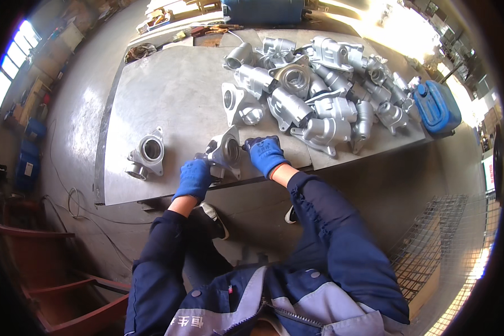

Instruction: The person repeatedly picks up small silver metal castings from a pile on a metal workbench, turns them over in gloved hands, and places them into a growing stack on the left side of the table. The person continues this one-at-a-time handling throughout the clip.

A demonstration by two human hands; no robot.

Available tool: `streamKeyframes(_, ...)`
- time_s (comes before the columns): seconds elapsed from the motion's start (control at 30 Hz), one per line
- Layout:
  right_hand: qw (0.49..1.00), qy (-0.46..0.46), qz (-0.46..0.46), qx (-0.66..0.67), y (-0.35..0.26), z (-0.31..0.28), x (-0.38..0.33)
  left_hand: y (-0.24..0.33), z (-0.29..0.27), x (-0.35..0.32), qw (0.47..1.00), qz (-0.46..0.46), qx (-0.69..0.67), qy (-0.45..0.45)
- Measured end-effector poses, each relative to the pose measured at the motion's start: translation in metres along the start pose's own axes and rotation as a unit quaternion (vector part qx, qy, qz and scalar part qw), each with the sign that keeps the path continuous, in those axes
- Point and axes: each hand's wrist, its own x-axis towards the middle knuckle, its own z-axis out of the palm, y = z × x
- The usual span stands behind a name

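A silver-grey metal casting (228, 152) with a round bore and a flange stands near the front edge of the metal-topped table (168, 89). My left hand (195, 177), in a blue knit glove with dark-coated fingers, is closed on the casting's left side. On the casting's right, my right hand (266, 153), gloved alike, is closed with its fingers curled close to the flange. Whatever it may hold is too small and dark to make out. To the left, apart from both hands, sits a similar casting (147, 155).
Many silver castings (326, 115) lie heaped across the table's right half. A blue plastic jerrycan (437, 107) stands at the right end, and a larger blue container (262, 11) is beyond the far edge. Wire mesh (431, 246) is at lower right, a red metal frame (78, 285) at lower left.
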Motion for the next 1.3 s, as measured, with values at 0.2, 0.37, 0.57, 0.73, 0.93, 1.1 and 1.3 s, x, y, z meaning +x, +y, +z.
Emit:
streamKeyframes(0.2, 0.997, -0.033, 0.054, 0.043, -0.032, 0.014, -0.041, -0.001, 0.011, 0.001, 1.000, -0.024, -0.009, 0.011)
streamKeyframes(0.37, 0.977, -0.173, 0.015, 0.128, -0.046, -0.049, -0.043, -0.014, 0.023, 0.007, 0.999, -0.020, -0.033, 0.009)
streamKeyframes(0.57, 0.960, -0.233, -0.096, 0.124, -0.023, -0.098, 0.008, -0.002, -0.002, 0.009, 0.999, -0.029, 0.009, -0.035)
streamKeyframes(0.73, 0.964, -0.082, -0.239, -0.077, 0.006, -0.080, 0.047, -0.009, -0.007, 0.010, 0.996, 0.035, 0.054, -0.060)
streamKeyframes(0.93, 0.993, -0.013, -0.102, -0.051, 0.026, 0.002, 0.037, -0.010, -0.002, 0.009, 0.994, 0.060, 0.069, -0.061)
streamKeyframes(1.1, 0.992, -0.113, 0.003, -0.052, -0.016, 0.013, -0.017, -0.009, -0.001, 0.009, 0.996, 0.024, 0.059, -0.055)
streamKeyframes(1.3, 0.919, -0.183, 0.047, 0.346, -0.034, -0.050, -0.059, -0.018, 0.008, 0.014, 0.999, -0.026, 0.008, 0.026)
